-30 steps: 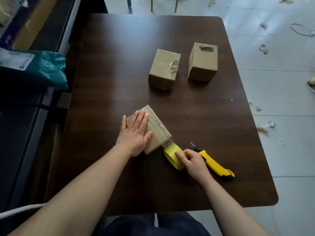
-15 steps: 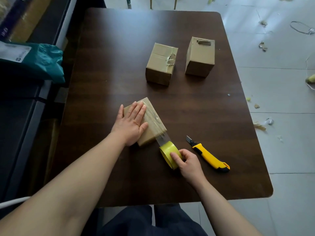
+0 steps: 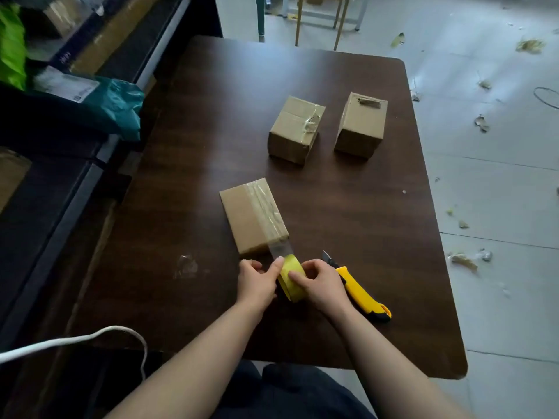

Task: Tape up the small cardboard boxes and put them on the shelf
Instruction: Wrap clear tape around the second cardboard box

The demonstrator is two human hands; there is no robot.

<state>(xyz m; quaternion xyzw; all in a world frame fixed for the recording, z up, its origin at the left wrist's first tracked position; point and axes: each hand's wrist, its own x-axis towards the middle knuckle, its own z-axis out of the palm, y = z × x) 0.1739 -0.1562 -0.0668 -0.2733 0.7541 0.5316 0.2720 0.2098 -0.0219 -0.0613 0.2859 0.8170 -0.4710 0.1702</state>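
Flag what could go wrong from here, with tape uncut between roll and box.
The tape strip joins the tape roll to the near box, which no hand holds down; tearing it could drag the box or peel the seal. The utility knife lies beside the right hand, blade out: a cut risk when reaching.

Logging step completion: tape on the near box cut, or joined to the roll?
Not cut: a clear strip runs from the near box to the yellow roll, held by left hand and right hand.
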